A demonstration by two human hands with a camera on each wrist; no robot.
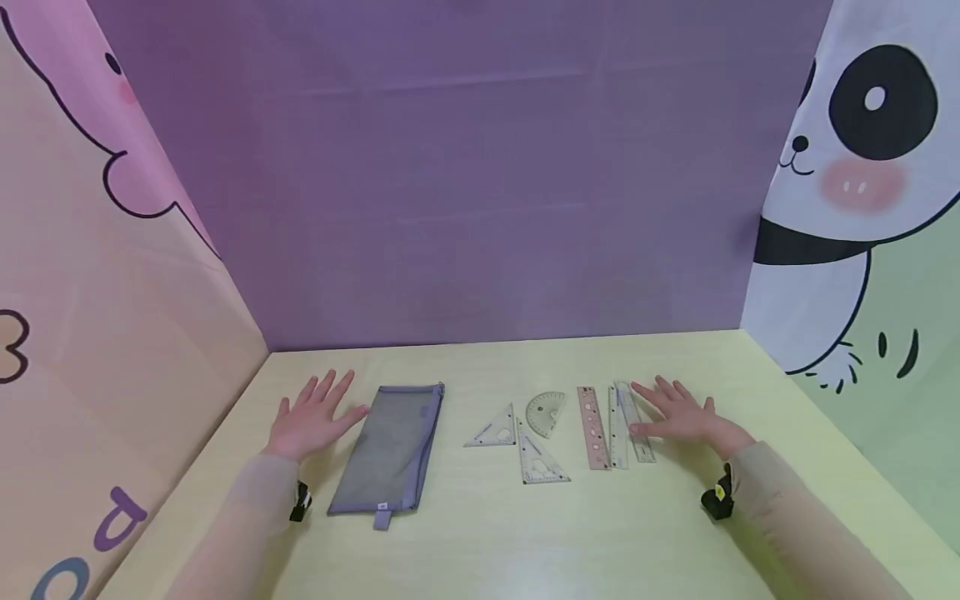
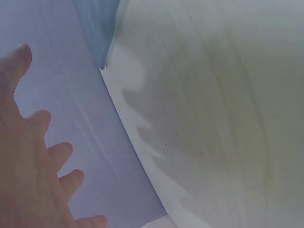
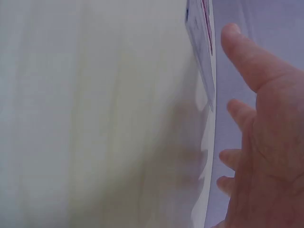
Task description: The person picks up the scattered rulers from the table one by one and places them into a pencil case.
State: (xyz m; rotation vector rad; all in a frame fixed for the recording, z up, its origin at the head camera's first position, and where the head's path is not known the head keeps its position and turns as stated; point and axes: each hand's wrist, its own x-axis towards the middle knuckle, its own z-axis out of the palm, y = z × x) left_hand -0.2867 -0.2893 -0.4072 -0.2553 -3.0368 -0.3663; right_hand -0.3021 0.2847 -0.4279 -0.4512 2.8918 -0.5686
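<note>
My left hand (image 1: 311, 417) is spread, fingers straight, just left of a grey mesh pouch (image 1: 386, 450) with purple edging; it holds nothing. In the left wrist view a bluish corner of the pouch (image 2: 97, 28) shows at the top. On the other side my right hand (image 1: 678, 414), also spread and holding nothing, is beside the rightmost clear ruler (image 1: 637, 429); whether the fingertips touch it I cannot tell. Another clear ruler (image 1: 618, 433) and a pink ruler (image 1: 593, 429) lie to its left. Between pouch and rulers are a protractor (image 1: 546, 410) and two clear set squares (image 1: 497, 432).
The pale wooden table (image 1: 480, 550) meets a purple back wall (image 1: 480, 183). Printed side panels rise at left (image 1: 112, 333) and right (image 1: 907, 333). A dark band sits on each wrist.
</note>
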